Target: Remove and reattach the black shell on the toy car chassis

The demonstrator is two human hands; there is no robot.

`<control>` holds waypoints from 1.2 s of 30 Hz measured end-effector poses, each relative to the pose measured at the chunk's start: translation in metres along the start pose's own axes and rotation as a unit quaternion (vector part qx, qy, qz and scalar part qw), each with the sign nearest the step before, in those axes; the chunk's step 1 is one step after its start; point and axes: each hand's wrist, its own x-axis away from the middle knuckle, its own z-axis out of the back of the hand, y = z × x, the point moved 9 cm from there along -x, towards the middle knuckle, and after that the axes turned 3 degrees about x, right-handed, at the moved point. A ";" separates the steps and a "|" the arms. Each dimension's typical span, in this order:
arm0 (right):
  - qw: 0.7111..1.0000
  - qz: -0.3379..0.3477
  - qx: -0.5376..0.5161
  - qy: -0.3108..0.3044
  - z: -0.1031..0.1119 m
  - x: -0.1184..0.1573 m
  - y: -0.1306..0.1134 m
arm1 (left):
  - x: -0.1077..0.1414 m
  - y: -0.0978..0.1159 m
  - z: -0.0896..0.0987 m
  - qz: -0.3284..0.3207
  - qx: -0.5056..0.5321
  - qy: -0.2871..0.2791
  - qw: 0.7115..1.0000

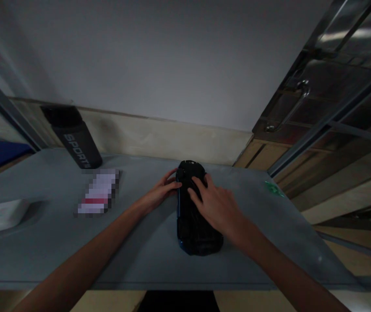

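Observation:
A black toy car [196,234] lies with its dark underside up on the grey table [146,255], its long side running away from me. Blue shows along its left edge. My left hand [162,190] holds the car's far left side near a wheel, fingers wrapped at the edge. Over the far right part, my right hand [216,201] rests with its fingers spread on the underside. Whether anything small lies beneath those fingers is hidden.
A dark bottle [77,141] marked SPORT leans in view at the back left. Nearer are a pixelated phone-like object [99,190] and a white object [1,216]. A green piece [274,188] lies at the right edge. Behind the table stands a pale wall [159,56].

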 end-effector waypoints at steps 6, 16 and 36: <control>0.956 0.121 -0.266 0.016 -0.018 -0.014 0.059 | -0.003 -0.005 0.004 0.014 -0.030 0.020 0.999; 0.857 0.089 -0.507 0.033 -0.058 -0.053 0.124 | -0.001 -0.006 0.010 0.018 -0.057 0.018 0.998; 0.927 0.127 -0.350 -0.051 -0.071 -0.034 0.139 | 0.001 -0.004 0.013 0.019 -0.038 0.009 0.999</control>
